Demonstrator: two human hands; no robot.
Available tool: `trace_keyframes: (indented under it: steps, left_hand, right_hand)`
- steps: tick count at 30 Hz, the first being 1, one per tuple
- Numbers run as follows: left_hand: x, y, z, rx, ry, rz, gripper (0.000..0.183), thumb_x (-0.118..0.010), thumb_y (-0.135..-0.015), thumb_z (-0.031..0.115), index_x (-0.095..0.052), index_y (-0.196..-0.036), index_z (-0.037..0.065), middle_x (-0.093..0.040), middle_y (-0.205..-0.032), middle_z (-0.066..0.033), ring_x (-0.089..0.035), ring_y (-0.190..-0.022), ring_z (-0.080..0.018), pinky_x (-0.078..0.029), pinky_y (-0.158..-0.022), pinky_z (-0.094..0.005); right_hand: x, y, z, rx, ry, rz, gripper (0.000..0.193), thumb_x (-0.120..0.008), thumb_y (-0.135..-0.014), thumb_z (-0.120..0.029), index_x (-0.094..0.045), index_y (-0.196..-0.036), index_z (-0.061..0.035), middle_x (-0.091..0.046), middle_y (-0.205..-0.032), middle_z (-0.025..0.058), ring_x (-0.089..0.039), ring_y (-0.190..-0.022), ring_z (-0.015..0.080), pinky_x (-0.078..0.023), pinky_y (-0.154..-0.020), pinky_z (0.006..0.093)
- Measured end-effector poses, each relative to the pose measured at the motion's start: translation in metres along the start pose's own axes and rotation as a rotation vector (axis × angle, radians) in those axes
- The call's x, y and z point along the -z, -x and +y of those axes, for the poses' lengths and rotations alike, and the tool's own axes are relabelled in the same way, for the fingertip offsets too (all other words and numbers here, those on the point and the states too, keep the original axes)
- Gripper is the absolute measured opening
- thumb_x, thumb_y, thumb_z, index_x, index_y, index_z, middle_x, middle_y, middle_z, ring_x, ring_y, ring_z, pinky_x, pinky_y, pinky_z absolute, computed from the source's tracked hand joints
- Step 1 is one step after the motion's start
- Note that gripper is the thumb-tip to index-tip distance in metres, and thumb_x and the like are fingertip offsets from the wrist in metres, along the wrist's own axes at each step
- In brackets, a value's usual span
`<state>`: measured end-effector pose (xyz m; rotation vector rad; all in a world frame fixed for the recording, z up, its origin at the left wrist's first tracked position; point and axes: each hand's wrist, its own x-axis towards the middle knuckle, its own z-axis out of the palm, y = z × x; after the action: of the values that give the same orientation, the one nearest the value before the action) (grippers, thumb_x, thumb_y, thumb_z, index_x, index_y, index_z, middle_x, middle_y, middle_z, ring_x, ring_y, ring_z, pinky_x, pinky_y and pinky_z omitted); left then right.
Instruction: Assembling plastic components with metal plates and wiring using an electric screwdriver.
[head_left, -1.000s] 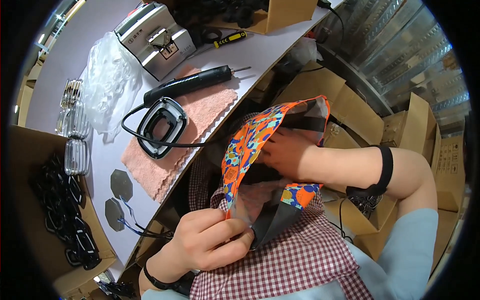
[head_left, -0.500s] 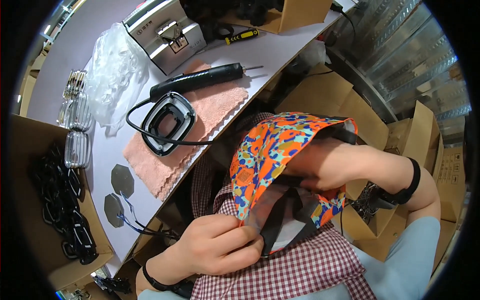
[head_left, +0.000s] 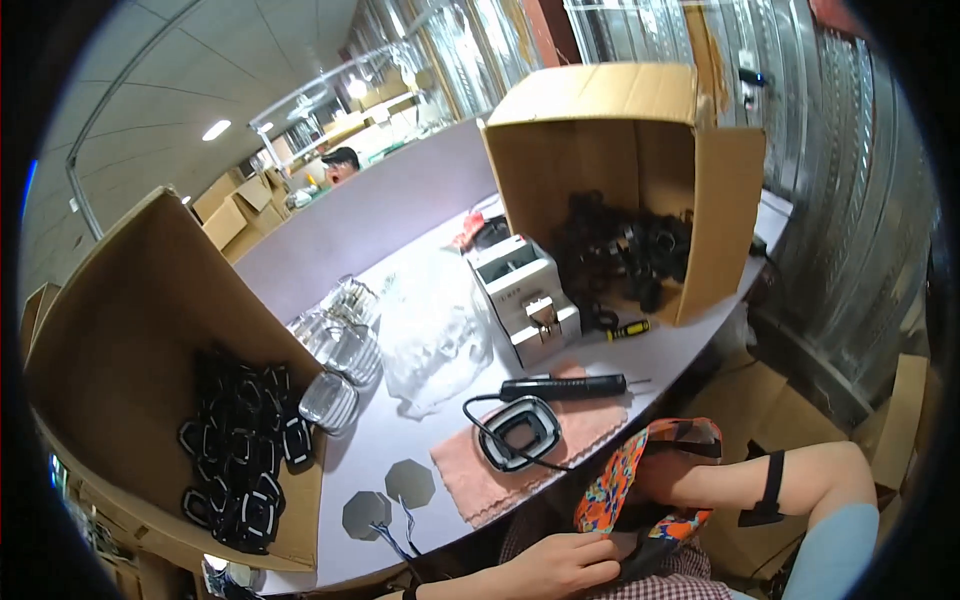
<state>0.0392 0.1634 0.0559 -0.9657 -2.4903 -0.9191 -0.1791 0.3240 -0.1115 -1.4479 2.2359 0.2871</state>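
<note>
In my lap, low in the picture, is a bright fabric bag (head_left: 612, 492) with an orange, blue and teal blotched pattern and a dark lining. My left hand (head_left: 572, 562) pinches its near edge, fingers closed on the cloth. My right hand (head_left: 668, 477) reaches through the bag's mouth; its fingers are hidden inside, along with anything they touch. Beneath the bag lies a red-and-white checked cloth (head_left: 665, 588) over my lap. On the table beyond, a black electric screwdriver (head_left: 565, 387) and a black-and-silver frame (head_left: 518, 433) rest on a pink cloth (head_left: 460, 470).
Left stands a carton (head_left: 110, 320) of black frames. A carton (head_left: 595, 95) of black parts is at the back right, beside a white-grey box-shaped device (head_left: 545, 330). Plastic bags (head_left: 435, 340), clear-and-silver parts (head_left: 330, 400) and octagonal plates (head_left: 368, 515) lie leftward. A person (head_left: 342, 165) is behind the partition.
My view has lifted, bringing the partition, both cartons and the far room into sight. Bag and hands now sit lower in the picture. The left hand keeps its hold; the right stays inside.
</note>
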Motion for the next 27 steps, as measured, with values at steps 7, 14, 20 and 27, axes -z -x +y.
trace_keyframes:
  steps: [7,14,20,27]
  left_hand:
    - [0.002,0.010,-0.003,0.035,-0.002,0.018,0.012,-0.064,-0.088,0.013,-0.053,-0.086,0.008,-0.053,-0.088,-0.0108,-0.059,-0.077,-0.0305,-0.050,-0.063,-0.0400]
    - [0.005,0.015,0.009,0.085,-0.019,0.052,0.010,-0.064,-0.088,0.011,-0.054,-0.086,0.007,-0.057,-0.089,-0.0118,-0.061,-0.077,-0.0317,-0.052,-0.065,-0.0403]
    - [-0.003,0.028,0.011,0.133,-0.020,0.021,0.013,-0.070,-0.086,0.011,-0.058,-0.087,0.006,-0.058,-0.088,-0.0127,-0.063,-0.078,-0.0322,-0.051,-0.065,-0.0406]
    - [0.009,0.034,-0.013,0.207,-0.098,0.067,0.019,-0.076,-0.072,0.008,-0.065,-0.088,0.007,-0.062,-0.088,-0.0068,-0.065,-0.074,-0.0260,-0.054,-0.062,-0.0379]
  right_hand:
    - [0.026,-0.012,0.030,0.397,-0.038,0.273,0.029,-0.063,-0.086,-0.026,-0.078,-0.100,-0.0062,-0.074,-0.101,0.0140,-0.069,-0.110,0.0347,-0.056,-0.094,0.0447]
    - [0.063,0.019,0.006,0.394,0.166,0.362,0.027,-0.064,-0.084,-0.024,-0.077,-0.097,-0.0047,-0.074,-0.099,0.0138,-0.070,-0.107,0.0346,-0.056,-0.092,0.0444]
    - [0.046,0.061,-0.006,0.370,0.327,0.417,0.026,-0.064,-0.082,-0.023,-0.077,-0.095,-0.0035,-0.074,-0.097,0.0137,-0.070,-0.104,0.0345,-0.056,-0.091,0.0442]
    - [0.123,0.103,-0.012,0.052,-0.030,-0.035,0.070,-0.082,-0.064,-0.031,-0.065,-0.131,-0.0150,-0.073,-0.092,0.0166,-0.072,-0.085,0.0371,-0.059,-0.077,0.0475]
